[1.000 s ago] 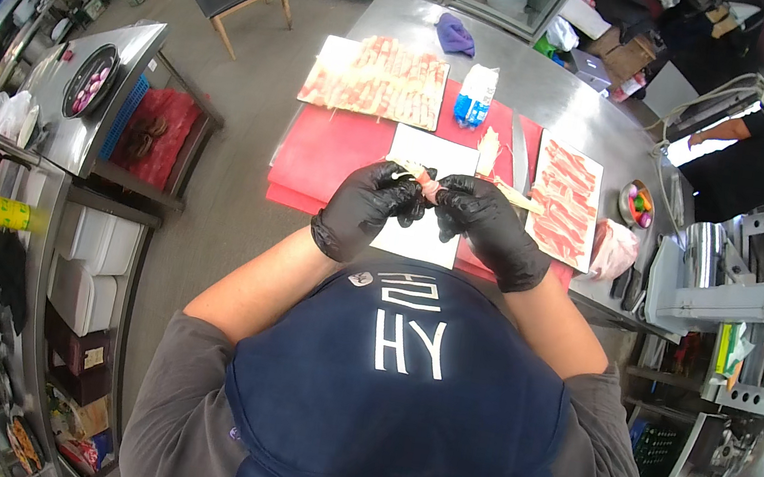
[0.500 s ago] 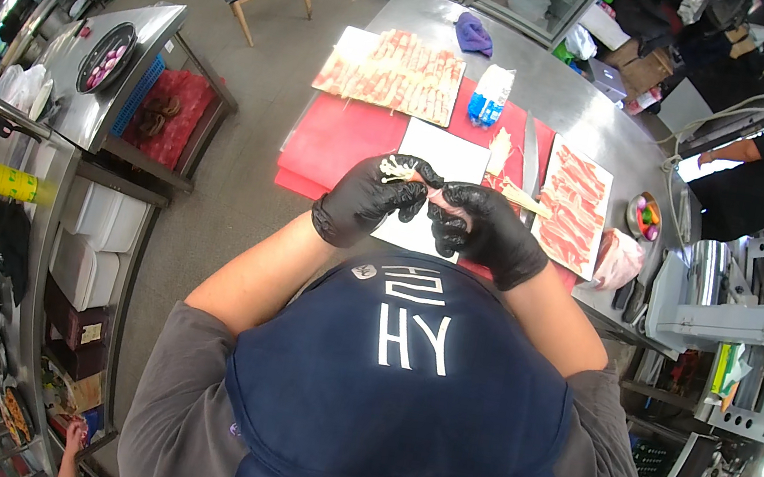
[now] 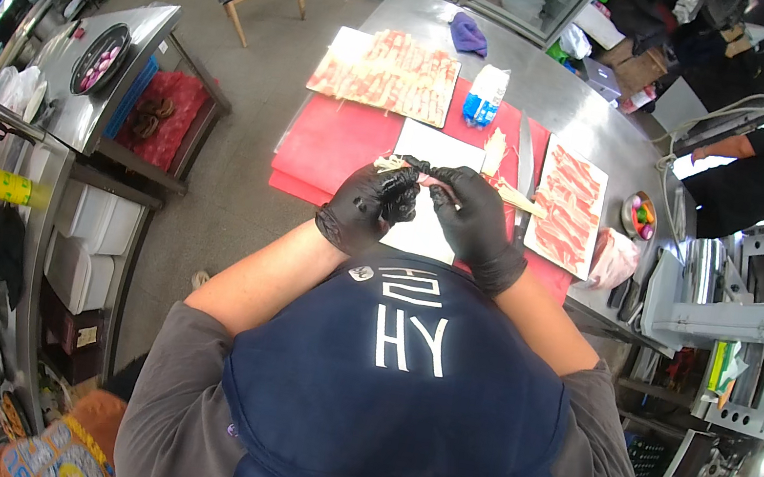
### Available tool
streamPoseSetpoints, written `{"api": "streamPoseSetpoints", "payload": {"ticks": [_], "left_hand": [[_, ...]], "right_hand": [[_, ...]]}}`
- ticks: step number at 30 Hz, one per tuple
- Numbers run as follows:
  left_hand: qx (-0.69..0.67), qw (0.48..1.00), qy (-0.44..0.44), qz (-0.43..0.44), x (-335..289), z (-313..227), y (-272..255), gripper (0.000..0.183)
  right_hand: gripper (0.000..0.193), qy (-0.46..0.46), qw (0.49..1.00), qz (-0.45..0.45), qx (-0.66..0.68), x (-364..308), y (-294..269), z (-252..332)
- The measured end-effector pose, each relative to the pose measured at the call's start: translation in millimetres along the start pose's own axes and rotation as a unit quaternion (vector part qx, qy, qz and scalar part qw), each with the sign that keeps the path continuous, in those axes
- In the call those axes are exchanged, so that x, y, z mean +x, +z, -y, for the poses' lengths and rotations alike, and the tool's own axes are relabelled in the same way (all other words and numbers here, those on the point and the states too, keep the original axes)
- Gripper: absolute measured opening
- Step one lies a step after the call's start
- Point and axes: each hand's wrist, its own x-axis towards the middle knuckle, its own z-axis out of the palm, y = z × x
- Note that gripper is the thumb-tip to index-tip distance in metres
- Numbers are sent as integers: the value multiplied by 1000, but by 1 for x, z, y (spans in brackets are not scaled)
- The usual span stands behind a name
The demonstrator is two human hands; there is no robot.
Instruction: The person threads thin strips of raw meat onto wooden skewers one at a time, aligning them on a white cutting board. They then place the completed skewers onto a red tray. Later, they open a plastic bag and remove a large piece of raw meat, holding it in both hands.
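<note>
My left hand [image 3: 365,204], in a black glove, is closed around a small bundle of enoki mushrooms [image 3: 390,163], whose pale tips poke out past the fingers. Beside it, my gloved right hand [image 3: 471,214] pinches a pink meat slice [image 3: 434,182] at the bundle. Fingers hide most of the slice. Both hands meet above a white cutting board [image 3: 422,237]. Loose enoki [image 3: 519,199] lies just right of my right hand, near a long knife [image 3: 527,154]. Thin raw meat slices [image 3: 565,207] cover a white board on the right. Rows of meat rolls [image 3: 387,73] fill another at the far left.
Red mats [image 3: 322,146] lie under the boards on a steel table [image 3: 415,15]. A blue-white packet [image 3: 485,96] and a purple cloth [image 3: 469,34] are farther back. A bowl of colourful items [image 3: 642,216] stands right. Another person [image 3: 755,186] stands beyond; an orange-brown garment [image 3: 93,422] shows lower left.
My right hand has turned, its fingers now pointing more away from me, and both hands stay together. At the lower left, a person's hand has left view and an orange-brown garment has appeared.
</note>
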Motion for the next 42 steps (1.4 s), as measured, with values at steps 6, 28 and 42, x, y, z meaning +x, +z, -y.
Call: {"api": "streamPoseSetpoints", "payload": {"ticks": [6,28,42], "left_hand": [[176,980,68,59,-3,-12,-12,17],[179,980,58,62,3,-9,-59,16],[584,801,130,19,16,-16,-44,37]], "right_hand": [[17,339,801,153,469,5,-11,-3],[18,373,756,115,526,19,2,-29],[18,295,871,142,365,46,6,-29]]}}
